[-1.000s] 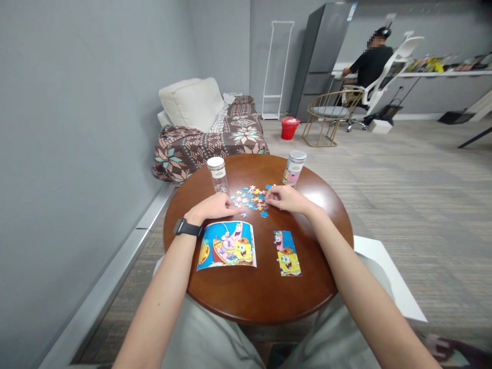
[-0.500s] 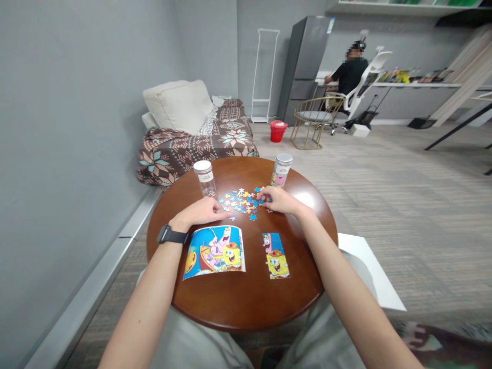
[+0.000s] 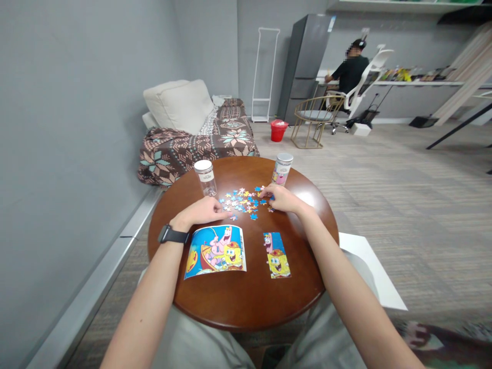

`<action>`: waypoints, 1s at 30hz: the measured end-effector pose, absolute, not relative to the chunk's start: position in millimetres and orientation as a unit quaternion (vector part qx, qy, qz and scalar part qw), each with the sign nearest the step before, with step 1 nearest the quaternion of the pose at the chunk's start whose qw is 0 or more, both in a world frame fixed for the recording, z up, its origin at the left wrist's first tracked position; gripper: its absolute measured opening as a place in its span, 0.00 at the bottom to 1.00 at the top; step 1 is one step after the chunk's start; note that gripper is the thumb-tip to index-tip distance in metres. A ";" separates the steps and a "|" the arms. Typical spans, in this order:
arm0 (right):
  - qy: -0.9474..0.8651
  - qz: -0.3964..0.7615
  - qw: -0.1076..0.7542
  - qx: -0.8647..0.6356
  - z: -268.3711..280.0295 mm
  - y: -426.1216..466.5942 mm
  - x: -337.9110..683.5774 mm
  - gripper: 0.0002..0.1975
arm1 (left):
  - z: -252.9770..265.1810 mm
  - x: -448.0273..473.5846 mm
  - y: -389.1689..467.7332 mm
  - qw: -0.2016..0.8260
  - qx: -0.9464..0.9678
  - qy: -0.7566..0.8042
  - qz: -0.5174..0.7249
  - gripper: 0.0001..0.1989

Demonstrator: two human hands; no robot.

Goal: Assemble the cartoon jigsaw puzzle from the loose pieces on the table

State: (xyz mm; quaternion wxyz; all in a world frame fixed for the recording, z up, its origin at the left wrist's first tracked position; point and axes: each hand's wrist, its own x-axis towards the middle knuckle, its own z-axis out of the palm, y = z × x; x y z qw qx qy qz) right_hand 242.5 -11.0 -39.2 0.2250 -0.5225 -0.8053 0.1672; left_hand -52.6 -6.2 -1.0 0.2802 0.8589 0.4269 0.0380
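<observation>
Loose jigsaw pieces [image 3: 241, 204] in blue, yellow and pink lie scattered mid-table. My left hand [image 3: 206, 209] rests at their left edge, one finger stretched out beside a near piece and the others loosely bent; I see nothing held. At the right edge my right hand [image 3: 280, 197] reaches over the pieces, thumb and fingers apart, fingertips down among them. Close to me lies a curved cartoon picture sheet [image 3: 216, 249]. To its right is a joined puzzle section [image 3: 277, 255] with a yellow and a pink figure. A clear jar [image 3: 206, 179] and a labelled jar [image 3: 282, 169] stand behind.
The round brown table [image 3: 246, 302] stands before my knees. Beyond it is a sofa [image 3: 230, 136] with a patterned cover, and a red bucket [image 3: 278, 131]. A person [image 3: 351, 74] sits at the far counter near a gold-framed chair [image 3: 315, 117]. A grey wall [image 3: 77, 154] runs along the left.
My right hand has shifted slightly, its fingers opening a little over the pieces and uncovering a blue one beneath. My left hand stays in place.
</observation>
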 end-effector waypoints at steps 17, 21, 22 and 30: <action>-0.825 0.155 0.205 -0.503 -34.6 -11.0 239.1 0.03 | -2.0 -53.2 -6.4 0.279 0.862 0.419 0.054 0.30; -0.808 0.129 0.220 -0.531 -36.5 -11.0 238.2 0.09 | -1.2 -52.7 -6.9 0.287 0.857 0.425 0.055 0.30; -0.798 0.115 0.230 -0.546 -37.9 -10.6 238.8 0.09 | -0.9 -52.7 -6.9 0.287 0.856 0.427 0.052 0.30; -0.761 0.077 0.222 -0.604 -44.3 -6.9 246.4 0.10 | 0.6 -52.1 -7.0 0.269 0.861 0.431 0.033 0.29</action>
